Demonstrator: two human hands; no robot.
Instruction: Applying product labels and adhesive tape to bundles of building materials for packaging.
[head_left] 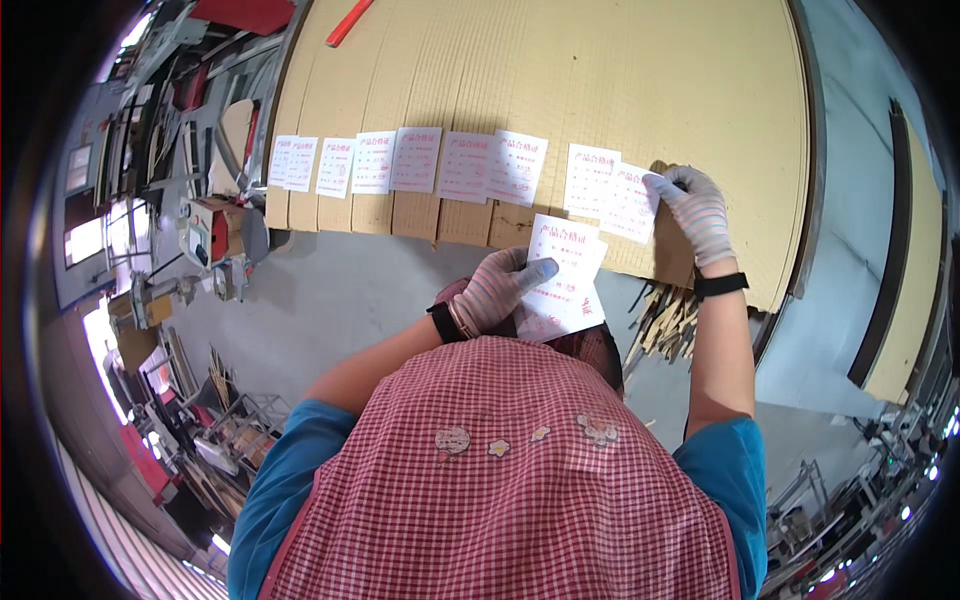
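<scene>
My left hand (pixel 500 288), in a striped knit glove, is closed on a small stack of white paper slips with red print (pixel 562 278), its thumb pressed on the top one. The stack is held just off the table's near edge. My right hand (pixel 697 210), gloved alike, pinches the upper right corner of a single paper slip (pixel 628 207). That slip lies at the table's near edge and overlaps another slip (pixel 590 168) on its left. Further left, several similar slips (pixel 416 160) lie in a row along the same edge, some overlapping.
The slips rest on a cardboard-coloured table surface (pixel 560 70) marked with parallel lines. A red tool (pixel 348 22) lies at its far left. Under the near right corner is a heap of wooden strips (pixel 664 322). Cluttered shelves and an open box (pixel 218 230) stand to the left.
</scene>
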